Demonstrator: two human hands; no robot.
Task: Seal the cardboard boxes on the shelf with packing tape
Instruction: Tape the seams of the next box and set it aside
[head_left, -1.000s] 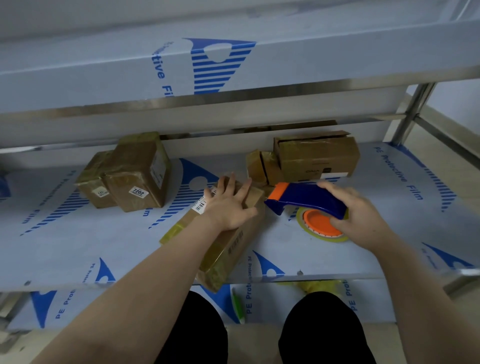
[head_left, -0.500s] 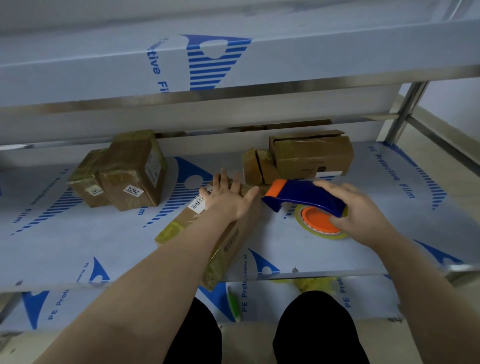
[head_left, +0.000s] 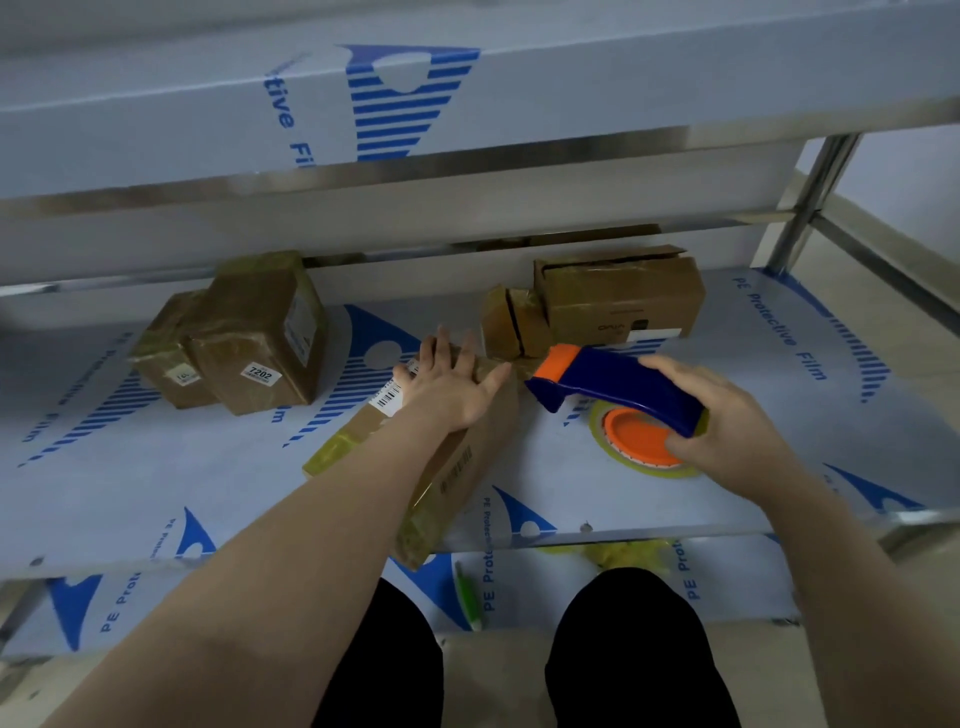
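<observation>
The left hand (head_left: 452, 384) lies flat, fingers spread, on the far end of the long box (head_left: 460, 467), which sits slantwise on the shelf (head_left: 156, 493) with its near end overhanging the front edge; the right hand (head_left: 727, 415) grips the blue tape dispenser (head_left: 618, 384) just right of that box, its orange nose near the box's far corner, though contact cannot be told; yellowish tape bands the long box's near end, so I judge it partly sealed; left of the long box a tall wrapped box (head_left: 254, 338) and a smaller wrapped box (head_left: 166, 353) look glossy and finished; beyond it to the right a small box (head_left: 506, 325) and a larger box (head_left: 623, 296) show gaping seams and a lifted flap, so they apparently remain; the shelf is steel under white film printed in blue; an upper shelf (head_left: 623, 88) hangs above the long box, a lower shelf (head_left: 727, 582) below it; a steel post (head_left: 810, 197) stands far right.
</observation>
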